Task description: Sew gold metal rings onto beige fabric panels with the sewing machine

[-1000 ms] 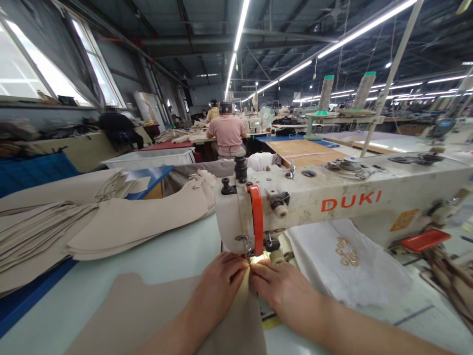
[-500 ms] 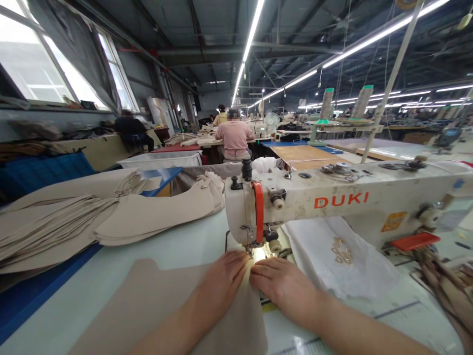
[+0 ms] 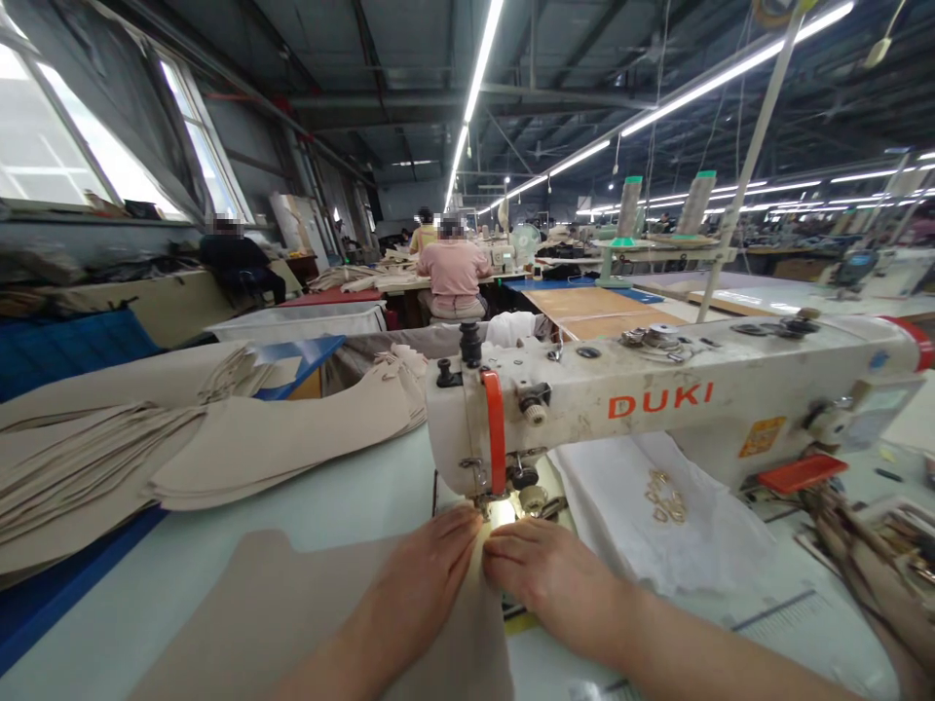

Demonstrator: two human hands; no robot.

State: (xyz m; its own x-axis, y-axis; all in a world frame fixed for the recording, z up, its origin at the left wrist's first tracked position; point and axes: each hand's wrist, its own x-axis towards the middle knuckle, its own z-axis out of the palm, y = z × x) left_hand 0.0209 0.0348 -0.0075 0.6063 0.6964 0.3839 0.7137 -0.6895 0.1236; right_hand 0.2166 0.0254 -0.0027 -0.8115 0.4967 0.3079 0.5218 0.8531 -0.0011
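Note:
A beige fabric piece (image 3: 314,604) lies across the machine bed, its right edge leading up to the lit needle area of the white sewing machine (image 3: 570,389). My left hand (image 3: 420,574) rests on top of the piece, fingers closed together and pressing it close to the presser foot (image 3: 488,506). On the other side, my right hand (image 3: 551,570) grips the fabric's right edge, fingers curled in just before the foot. The fingertips of both hands nearly meet; the edge between them is partly hidden.
Stacked beige cut pieces (image 3: 284,428) lie at the left. Right of the needle, a white cloth (image 3: 643,506) carries several gold-coloured metal rings (image 3: 666,497). A thread stand (image 3: 657,243) rises behind the machine. A person in pink (image 3: 454,268) sits farther back.
The view has shifted slightly, so the machine and hands sit a little lower and farther left. Both hands keep their places on the fabric by the needle.

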